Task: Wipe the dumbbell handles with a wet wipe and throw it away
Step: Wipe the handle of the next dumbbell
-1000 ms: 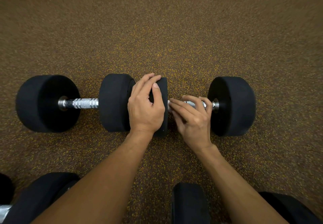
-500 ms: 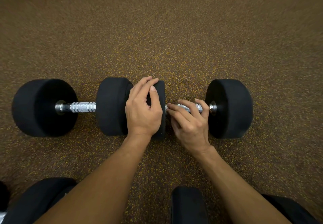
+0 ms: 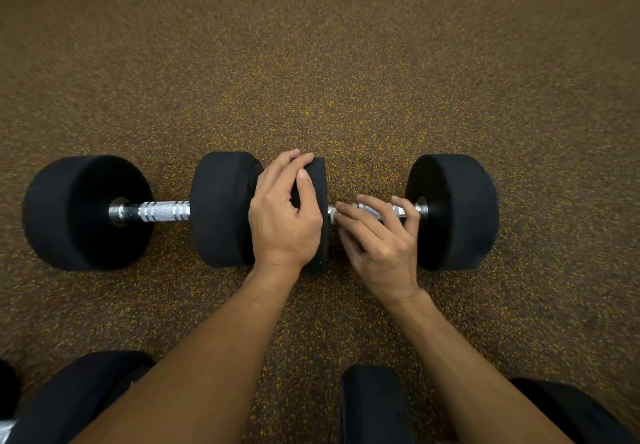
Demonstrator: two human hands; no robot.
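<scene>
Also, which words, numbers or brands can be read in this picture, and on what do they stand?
None can be read. The black heads of the bare-handled dumbbell and of the held dumbbell show no number or brand from here; the speckled floor bears no sign.

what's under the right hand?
The right dumbbell's chrome handle, showing between fingers of the right hand. A wipe cannot be made out; anything under the fingers and palm is covered.
</scene>
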